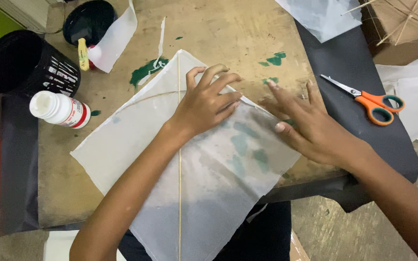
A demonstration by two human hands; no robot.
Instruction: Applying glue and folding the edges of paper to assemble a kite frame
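Left hand [206, 104] lay palm down, fingers spread and pointing right, forearm running in from near left. Right hand [310, 125] was flat too, fingers extended far-left, forearm entering from near right.

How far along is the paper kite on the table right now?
Done, it seems: the translucent white paper kite sheet lies flat with a thin bamboo spine and a curved cross stick under it. In hand: the left hand presses the sheet and the right hand smooths its upper right edge. Left: the other edges look loose; the white glue bottle and orange-handled scissors lie idle.
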